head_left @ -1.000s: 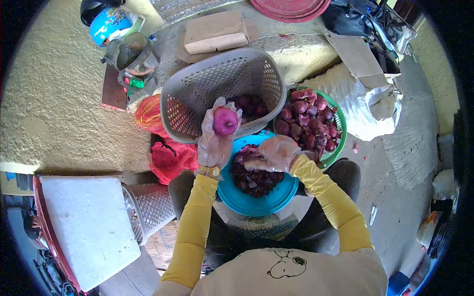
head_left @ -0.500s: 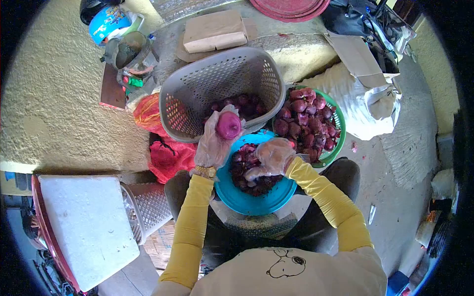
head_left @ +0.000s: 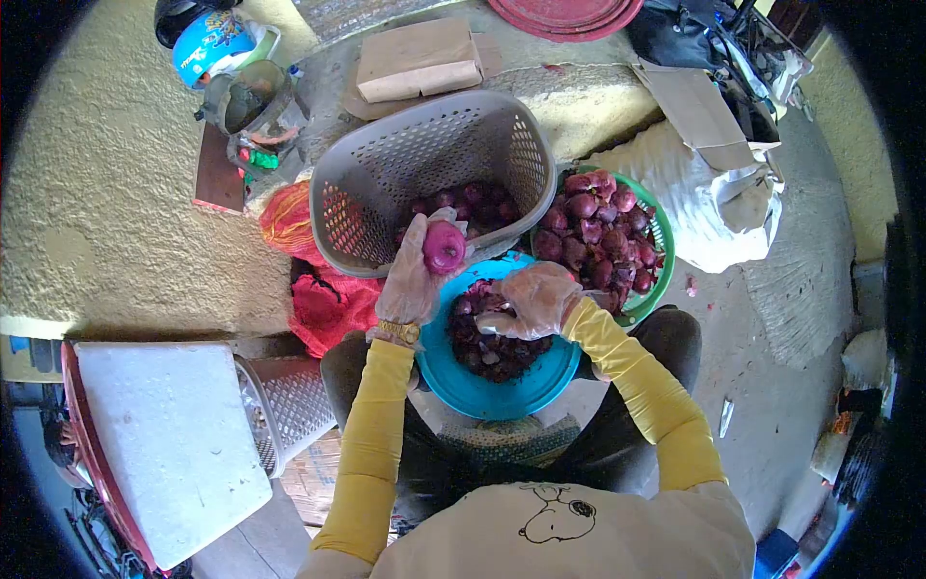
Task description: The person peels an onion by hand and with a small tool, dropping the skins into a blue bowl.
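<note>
In a thin clear plastic glove, my left hand [head_left: 410, 280] holds a peeled red onion [head_left: 444, 247] by the near rim of the grey basket. My right hand [head_left: 536, 299], gloved too, is over the blue basin [head_left: 447, 381], its fingers curled and thumb pointing left. Whatever lies inside that grip is hidden. Dark onion skins [head_left: 497, 362] fill the middle of the basin between my knees. Several peeled onions [head_left: 473, 198] lie at the bottom of the grey perforated basket [head_left: 386, 154]. Unpeeled red onions [head_left: 598, 232] are heaped in a green basket [head_left: 666, 227] at my right.
Red mesh sacks [head_left: 333, 309] lie left of the grey basket. A white sack [head_left: 694, 203] stands beyond the green basket. At left are a white board [head_left: 164, 444] and a pale lattice basket [head_left: 299, 405]. A cardboard box [head_left: 420, 63] rests on the ledge.
My left hand has tilted the onion slightly and shifted a little left. My right hand has drawn slightly right, and the bright red-orange spot beside it no longer shows.
</note>
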`<state>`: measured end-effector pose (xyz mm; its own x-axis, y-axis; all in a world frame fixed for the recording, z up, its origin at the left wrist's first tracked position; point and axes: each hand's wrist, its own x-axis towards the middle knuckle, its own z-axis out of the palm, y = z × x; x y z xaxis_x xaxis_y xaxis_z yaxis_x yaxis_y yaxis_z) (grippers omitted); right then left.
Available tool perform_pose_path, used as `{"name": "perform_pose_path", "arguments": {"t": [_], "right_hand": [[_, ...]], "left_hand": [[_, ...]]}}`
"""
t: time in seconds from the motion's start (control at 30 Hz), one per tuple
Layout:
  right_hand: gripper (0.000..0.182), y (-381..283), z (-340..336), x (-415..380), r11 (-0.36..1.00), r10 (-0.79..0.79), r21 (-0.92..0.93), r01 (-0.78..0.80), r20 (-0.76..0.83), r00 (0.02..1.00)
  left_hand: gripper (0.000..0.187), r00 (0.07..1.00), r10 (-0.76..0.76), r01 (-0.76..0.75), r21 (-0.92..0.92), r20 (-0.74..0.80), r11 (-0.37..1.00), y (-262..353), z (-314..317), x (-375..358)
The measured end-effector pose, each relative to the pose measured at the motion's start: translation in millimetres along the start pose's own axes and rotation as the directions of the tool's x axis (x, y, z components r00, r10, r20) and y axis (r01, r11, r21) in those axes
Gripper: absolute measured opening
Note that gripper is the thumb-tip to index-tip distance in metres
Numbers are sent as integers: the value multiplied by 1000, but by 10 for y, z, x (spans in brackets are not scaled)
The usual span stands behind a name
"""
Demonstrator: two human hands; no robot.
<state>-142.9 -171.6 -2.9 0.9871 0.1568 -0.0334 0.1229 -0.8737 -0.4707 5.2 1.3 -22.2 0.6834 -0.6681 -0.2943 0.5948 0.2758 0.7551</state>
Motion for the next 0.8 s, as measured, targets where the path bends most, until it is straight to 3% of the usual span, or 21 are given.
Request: {"name": "perform_pose_path", "arguments": {"t": [0.07, 0.1, 0.17, 0.23, 0.3, 0.33, 0.4, 0.43, 0.47, 0.57, 0.67, 0.8], "right_hand": [[67, -12, -59, 29, 1000, 11, -4, -11, 28, 1000], [64, -27, -96, 47, 1000, 22, -7, -21, 58, 998], [63, -82, -157, 67, 997, 70, -46, -66, 98, 993], [62, -103, -254, 71, 990, 120, -90, -109, 130, 984], [72, -100, -339, 45, 990, 104, -100, -96, 72, 992], [72, -86, -357, 47, 990, 105, -99, -97, 72, 992], [73, -48, -404, 69, 981, 166, -92, -170, -43, 985], [70, -66, -418, 58, 970, 184, -123, -208, -182, 966], [70, -70, -437, 65, 970, 184, -125, -208, -183, 966], [70, -52, -429, 60, 971, 202, -46, -235, -371, 906], [70, -8, -371, 74, 973, 220, 23, -228, -368, 903], [71, -75, -449, 66, 961, 275, 56, -271, -302, 913]], "left_hand": [[58, 939, 335, -335, 436, 78, 836, -275, -333, 158], [58, 938, 337, -336, 436, 77, 835, -172, -226, 101], [58, 999, -26, 25, 29, 48, 999, 142, 136, -85], [59, 997, -41, 39, 37, 70, 999, 166, 200, -62], [60, 994, -60, 57, 44, 89, 997, 196, 261, -89], [63, 992, -61, 48, 118, 107, 992, 214, 299, -136], [66, 990, -61, 36, 188, 128, 981, 208, 284, -174], [65, 982, -30, -21, 262, 186, 965, 190, 217, -174], [64, 969, -2, -82, 330, 248, 940, 175, 165, -156], [68, 942, -93, 25, 206, 323, 978, 110, 90, -98], [67, 930, -73, 36, 108, 361, 994, -26, 63, -31], [62, 942, -106, 75, 105, 320, 992, -43, 147, -7]]}}
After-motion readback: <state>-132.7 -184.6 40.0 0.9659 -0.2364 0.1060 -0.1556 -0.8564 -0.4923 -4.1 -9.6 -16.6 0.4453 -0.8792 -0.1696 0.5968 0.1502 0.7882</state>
